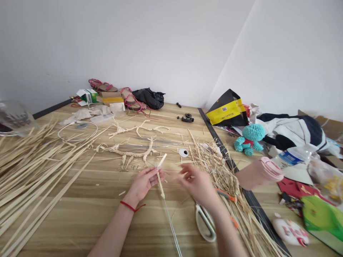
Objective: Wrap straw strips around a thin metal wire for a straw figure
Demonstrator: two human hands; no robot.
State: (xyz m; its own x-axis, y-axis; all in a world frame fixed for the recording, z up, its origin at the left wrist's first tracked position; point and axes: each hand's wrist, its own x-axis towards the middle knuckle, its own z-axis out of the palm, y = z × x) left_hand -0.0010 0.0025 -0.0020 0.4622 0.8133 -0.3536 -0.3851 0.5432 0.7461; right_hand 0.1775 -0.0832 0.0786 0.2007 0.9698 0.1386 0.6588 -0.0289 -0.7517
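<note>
We take the straw-wrapped rod [160, 185] as the centre of the clock face, with twelve o'clock toward the wall. The rod is located above the table [107, 214], in front of us. Our left hand [144, 181] grips its upper part between thumb and fingers. A flat pale strip [162, 160] projects from the grip toward twelve o'clock. Bare metal wires [173, 228] extend from the lower wrapped end, between five and six o'clock.

Our right hand [197, 184] is positioned at three o'clock, apart from the left, with fingers curled. Motion blur covers the fingertips and the space between both hands; we cannot tell whether it grips a strand.

On the table we locate the following:

- Between ten and eleven o'clock: a straw-bound figure [130, 153] with legs.
- At eleven o'clock, farther out: a second branched straw piece [139, 128].
- At one o'clock: a black-and-white toy eye [183, 152].
- Between four and five o'clock: white-handled scissors [198, 221], partly behind our right forearm.
- At nine o'clock: long straw strips [34, 178].
- From two to four o'clock: a loose straw heap [214, 160].
- At ten o'clock: a white ring [59, 134].
</note>
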